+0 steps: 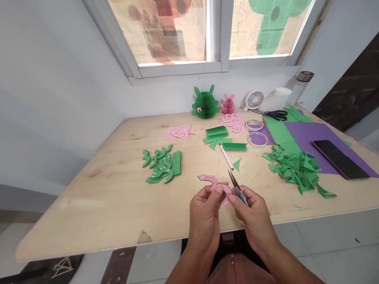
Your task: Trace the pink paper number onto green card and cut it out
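Note:
A wavy pink paper cutout is pinched by my left hand over the table's front part. My right hand has small scissors with blue handles tucked in its fingers, blades pointing up and away. The right thumb and forefinger also touch the right end of the pink cutout. Beyond my hands lie a white pen and a green paper triangle.
Green curved cutouts lie to the left, pink cutouts behind them. Green scraps, a phone, purple paper, tape rolls and black scissors are to the right. A green honeycomb figure and a fan stand at the back.

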{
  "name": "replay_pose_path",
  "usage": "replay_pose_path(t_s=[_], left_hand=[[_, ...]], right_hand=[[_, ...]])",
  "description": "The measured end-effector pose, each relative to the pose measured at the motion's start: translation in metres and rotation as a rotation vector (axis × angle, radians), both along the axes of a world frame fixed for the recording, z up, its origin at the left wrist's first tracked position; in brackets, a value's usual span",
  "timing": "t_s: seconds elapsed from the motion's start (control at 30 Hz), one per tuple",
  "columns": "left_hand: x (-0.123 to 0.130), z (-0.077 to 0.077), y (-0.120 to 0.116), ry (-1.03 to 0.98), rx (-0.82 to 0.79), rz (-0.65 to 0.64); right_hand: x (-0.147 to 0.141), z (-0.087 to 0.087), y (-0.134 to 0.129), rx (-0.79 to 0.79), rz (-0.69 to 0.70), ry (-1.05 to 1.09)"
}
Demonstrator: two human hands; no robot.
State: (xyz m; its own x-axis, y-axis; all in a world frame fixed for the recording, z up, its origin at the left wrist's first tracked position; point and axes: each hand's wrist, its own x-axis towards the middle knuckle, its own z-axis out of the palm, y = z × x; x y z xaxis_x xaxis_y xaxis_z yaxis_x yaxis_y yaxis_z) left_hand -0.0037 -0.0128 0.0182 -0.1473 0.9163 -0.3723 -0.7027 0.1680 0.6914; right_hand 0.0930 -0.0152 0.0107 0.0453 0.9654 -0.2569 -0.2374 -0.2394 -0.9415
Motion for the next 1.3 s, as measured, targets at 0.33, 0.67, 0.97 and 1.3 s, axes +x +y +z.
replay_pose_path(t_s=[0.33, 0.67, 0.97, 1.3], left_hand=[[-0.002, 0.000, -0.005, -0.009, 0.015, -0.087], [-0.052, 0.006, -0.005, 0.905, 0.295, 0.032], [-0.059, 0.033, 0.011, 1.107, 0.427, -0.641], [-0.052, 0.033, 0.011, 0.944, 0.302, -0.736]], right_hand=[[0.007, -0.003, 0.002, 0.020, 0.064, -0.090], [0.030, 0.008, 0.008, 0.042, 0.289, -0.287], [0.034, 0.015, 0.011, 0.107, 0.517, -0.451], [0.033, 0.021, 0.015, 0.085, 0.627, -0.509]])
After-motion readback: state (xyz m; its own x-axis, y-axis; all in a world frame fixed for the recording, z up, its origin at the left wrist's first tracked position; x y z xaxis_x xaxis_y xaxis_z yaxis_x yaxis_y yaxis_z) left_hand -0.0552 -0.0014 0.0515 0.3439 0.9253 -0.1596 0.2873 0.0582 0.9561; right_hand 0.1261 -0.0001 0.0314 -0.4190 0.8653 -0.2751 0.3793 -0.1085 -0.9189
